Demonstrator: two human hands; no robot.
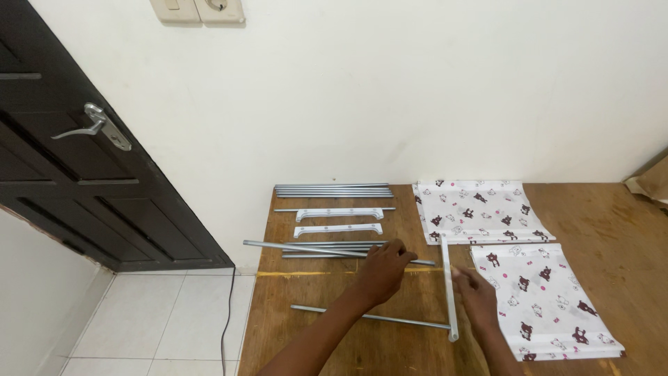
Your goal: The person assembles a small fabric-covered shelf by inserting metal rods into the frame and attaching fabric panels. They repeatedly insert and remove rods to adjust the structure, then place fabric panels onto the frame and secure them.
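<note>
My left hand (385,270) reaches across the wooden table (605,223) and closes its fingers on a long grey metal rod (306,248) that lies slanted near a loose bundle of rods. My right hand (479,296) rests beside a white plastic bar (449,289) that stands perpendicular to the rods; its fingers touch the bar near the middle. Another grey rod (327,311) lies nearer to me and meets the white bar's lower end. Two white plastic brackets (339,221) lie farther back.
A stack of grey rods (332,190) lies along the table's far edge by the wall. Two patterned fabric pieces lie at the right, one at the back (480,209), one nearer (543,299). A dark door (76,160) and tiled floor (146,320) are at the left.
</note>
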